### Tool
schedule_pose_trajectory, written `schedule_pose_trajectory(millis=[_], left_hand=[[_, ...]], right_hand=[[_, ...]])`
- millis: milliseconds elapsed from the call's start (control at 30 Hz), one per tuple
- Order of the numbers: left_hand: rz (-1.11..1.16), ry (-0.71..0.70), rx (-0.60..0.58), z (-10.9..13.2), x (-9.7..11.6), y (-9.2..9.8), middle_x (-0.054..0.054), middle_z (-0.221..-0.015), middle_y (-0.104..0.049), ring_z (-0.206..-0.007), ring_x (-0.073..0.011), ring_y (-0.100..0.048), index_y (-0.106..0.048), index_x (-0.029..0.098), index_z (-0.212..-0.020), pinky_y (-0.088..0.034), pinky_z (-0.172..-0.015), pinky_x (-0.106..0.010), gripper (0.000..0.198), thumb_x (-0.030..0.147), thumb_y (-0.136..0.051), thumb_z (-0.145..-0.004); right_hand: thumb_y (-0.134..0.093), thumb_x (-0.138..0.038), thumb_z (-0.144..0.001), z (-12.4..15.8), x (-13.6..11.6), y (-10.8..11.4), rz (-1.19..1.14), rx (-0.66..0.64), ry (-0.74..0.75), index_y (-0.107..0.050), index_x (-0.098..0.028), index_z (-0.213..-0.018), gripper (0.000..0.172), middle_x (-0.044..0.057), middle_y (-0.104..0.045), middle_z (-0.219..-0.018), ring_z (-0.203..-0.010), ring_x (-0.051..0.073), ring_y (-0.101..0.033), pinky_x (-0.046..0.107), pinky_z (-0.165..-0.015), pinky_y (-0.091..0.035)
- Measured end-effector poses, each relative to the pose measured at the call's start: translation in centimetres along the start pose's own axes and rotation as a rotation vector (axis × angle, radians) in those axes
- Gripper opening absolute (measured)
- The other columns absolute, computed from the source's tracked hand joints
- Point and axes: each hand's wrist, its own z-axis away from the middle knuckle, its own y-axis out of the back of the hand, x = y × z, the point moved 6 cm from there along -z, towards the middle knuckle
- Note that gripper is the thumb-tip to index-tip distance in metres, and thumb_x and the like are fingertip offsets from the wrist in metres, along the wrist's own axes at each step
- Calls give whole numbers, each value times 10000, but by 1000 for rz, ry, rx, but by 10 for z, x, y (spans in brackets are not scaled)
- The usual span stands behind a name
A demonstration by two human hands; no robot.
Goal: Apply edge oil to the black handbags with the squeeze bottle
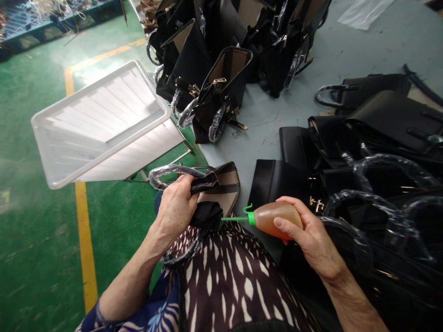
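Observation:
My left hand point(178, 203) is closed on the black lining of a black handbag point(232, 177) that rests against my lap. The bag's beige inside faces up, and its handle point(161, 174) is wrapped in clear plastic. In my right hand point(311, 235) is a squeeze bottle point(275, 219) of amber liquid with a bright green cap and a long thin nozzle. The bottle lies tilted nearly flat. Its nozzle tip reaches the edge of the bunched lining; whether it touches is hard to tell.
Several black handbags point(204, 60) stand open at the table's far end. More black bags point(384, 120) lie piled on the right. To the left, a white plastic tub point(100, 120) sits tilted on a stand above the green floor point(38, 230). A blue pallet point(51, 25) lies beyond.

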Motion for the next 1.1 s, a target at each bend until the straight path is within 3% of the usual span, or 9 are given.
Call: schedule_pose_trajectory(millis=[233, 567, 800, 1100], left_hand=[[6, 14, 13, 0, 0, 1, -58, -891, -671, -814, -212, -624, -609, 172, -874, -450, -712, -304, 97, 188, -523, -832], [-6, 14, 9, 0, 3, 2, -65, -910, -672, -841, -225, -629, -611, 167, -904, -452, -720, -311, 107, 188, -530, -836], [-11, 20, -4, 2, 5, 1, -65, -953, -668, -866, -223, -635, -598, 177, -919, -468, -732, -319, 111, 165, -531, -832], [-1, 18, -22, 3, 9, -1, -66, -960, -657, -873, -223, -633, -586, 174, -912, -467, -739, -323, 104, 176, -497, -858]], right_hand=[[-665, -540, -764, 5, -5, -2, 88, -23, 16, -495, -255, -1135, 498, -2, -601, -911, -720, 172, -555, 234, -535, -473], [-643, -548, -766, 14, -22, 4, 274, 26, 74, -500, -271, -1160, 502, 7, -652, -980, -847, 223, -624, 278, -695, -517], [-641, -587, -741, 9, -35, 11, 540, 121, 185, -543, -285, -1163, 528, 38, -628, -1101, -937, 283, -610, 396, -830, -484], [-630, -544, -788, 0, -50, 5, 678, 129, 350, -531, -292, -1153, 455, 44, -599, -1112, -940, 275, -595, 391, -842, -469]])
